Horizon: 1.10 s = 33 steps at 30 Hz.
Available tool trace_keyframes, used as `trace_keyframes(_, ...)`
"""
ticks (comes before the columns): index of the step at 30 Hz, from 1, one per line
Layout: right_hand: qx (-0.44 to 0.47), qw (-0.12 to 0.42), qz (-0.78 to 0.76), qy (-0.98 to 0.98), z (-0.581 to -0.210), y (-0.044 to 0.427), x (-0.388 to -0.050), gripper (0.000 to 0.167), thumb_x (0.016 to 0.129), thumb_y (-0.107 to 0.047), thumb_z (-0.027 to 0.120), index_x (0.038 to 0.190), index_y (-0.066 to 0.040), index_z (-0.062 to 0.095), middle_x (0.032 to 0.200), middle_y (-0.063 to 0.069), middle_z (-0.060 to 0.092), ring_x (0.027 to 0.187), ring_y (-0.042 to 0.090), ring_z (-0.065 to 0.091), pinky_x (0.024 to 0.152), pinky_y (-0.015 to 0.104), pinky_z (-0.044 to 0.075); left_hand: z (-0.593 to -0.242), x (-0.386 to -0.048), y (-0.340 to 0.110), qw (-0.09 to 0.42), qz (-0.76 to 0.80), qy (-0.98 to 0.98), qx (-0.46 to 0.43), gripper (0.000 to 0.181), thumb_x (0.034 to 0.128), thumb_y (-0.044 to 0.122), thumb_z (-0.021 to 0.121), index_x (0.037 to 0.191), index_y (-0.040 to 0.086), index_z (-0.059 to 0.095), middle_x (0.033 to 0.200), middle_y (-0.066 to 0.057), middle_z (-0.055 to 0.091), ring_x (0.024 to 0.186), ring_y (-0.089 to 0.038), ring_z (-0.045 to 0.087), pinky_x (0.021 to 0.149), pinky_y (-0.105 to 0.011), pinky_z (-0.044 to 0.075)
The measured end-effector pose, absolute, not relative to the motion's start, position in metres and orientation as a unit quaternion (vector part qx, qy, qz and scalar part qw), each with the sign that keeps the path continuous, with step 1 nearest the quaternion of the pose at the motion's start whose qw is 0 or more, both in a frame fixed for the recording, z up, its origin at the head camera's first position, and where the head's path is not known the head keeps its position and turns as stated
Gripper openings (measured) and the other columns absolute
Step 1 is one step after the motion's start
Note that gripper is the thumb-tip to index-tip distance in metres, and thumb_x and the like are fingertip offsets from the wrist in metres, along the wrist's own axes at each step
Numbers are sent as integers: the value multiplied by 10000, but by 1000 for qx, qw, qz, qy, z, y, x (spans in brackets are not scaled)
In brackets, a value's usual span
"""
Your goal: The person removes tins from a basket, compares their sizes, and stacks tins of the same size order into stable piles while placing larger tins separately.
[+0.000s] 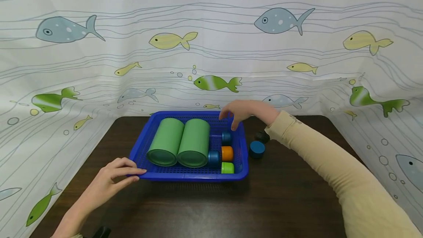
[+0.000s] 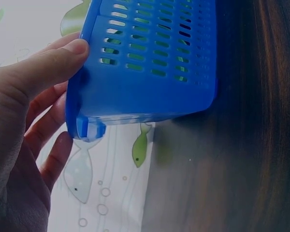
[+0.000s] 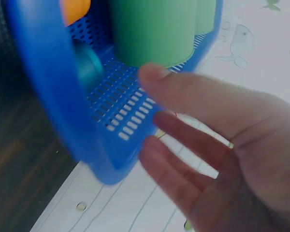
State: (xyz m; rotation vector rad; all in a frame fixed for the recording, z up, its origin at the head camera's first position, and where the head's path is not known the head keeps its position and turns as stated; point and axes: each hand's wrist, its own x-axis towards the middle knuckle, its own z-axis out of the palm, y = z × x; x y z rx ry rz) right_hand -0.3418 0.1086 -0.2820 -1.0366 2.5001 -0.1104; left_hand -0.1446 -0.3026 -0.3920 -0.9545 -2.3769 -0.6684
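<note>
Mid-frame, the blue basket (image 1: 198, 176) looks light and stiff — best held by its rim (image 2: 73, 106), which the left hand (image 1: 109, 178) pinches, lower left; the right hand (image 1: 240, 111) hovers right of centre — loose, empty.

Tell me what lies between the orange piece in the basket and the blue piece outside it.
The right side of the basket lies between the orange piece and the blue piece, as the head view shows.
</note>
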Motion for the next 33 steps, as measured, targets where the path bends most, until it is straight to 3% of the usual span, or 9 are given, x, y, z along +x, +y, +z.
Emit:
trace_keyframes(11, -320, 250, 23, 913, -305, 68, -350, 585, 838, -182, 796, 1379, -147, 575, 1416, 67, 563, 1315, 241, 521, 1076, 374, 451, -393, -143, -304, 249, -241, -872, -345, 556, 592, -100, 854, 1015, 253, 785, 980, 207, 590, 933, 49, 500, 785, -120, 394)
trace_keyframes(17, -292, 292, 1, 911, -316, 63, -350, 597, 842, -137, 788, 1393, -145, 560, 1451, 75, 526, 1191, 253, 620, 978, 331, 521, -395, -142, -303, 250, -240, -874, -340, 557, 595, -101, 853, 1020, 252, 786, 984, 206, 590, 941, 48, 497, 788, -121, 392)
trace_keyframes(22, -266, 314, -9, 911, -324, 62, -349, 612, 852, -102, 768, 1417, -154, 539, 1472, 61, 505, 1167, 283, 632, 983, 371, 524, -395, -143, -303, 251, -241, -873, -341, 553, 590, -98, 855, 1017, 247, 787, 985, 204, 587, 949, 44, 493, 794, -124, 388)
trace_keyframes(33, -293, 255, -4, 921, -342, 61, -351, 580, 823, -75, 783, 1364, -148, 587, 1391, 86, 586, 1276, 253, 550, 1067, 391, 465, -395, -143, -302, 251, -247, -871, -344, 553, 594, -92, 857, 1027, 246, 785, 991, 207, 585, 954, 41, 499, 799, -124, 391)
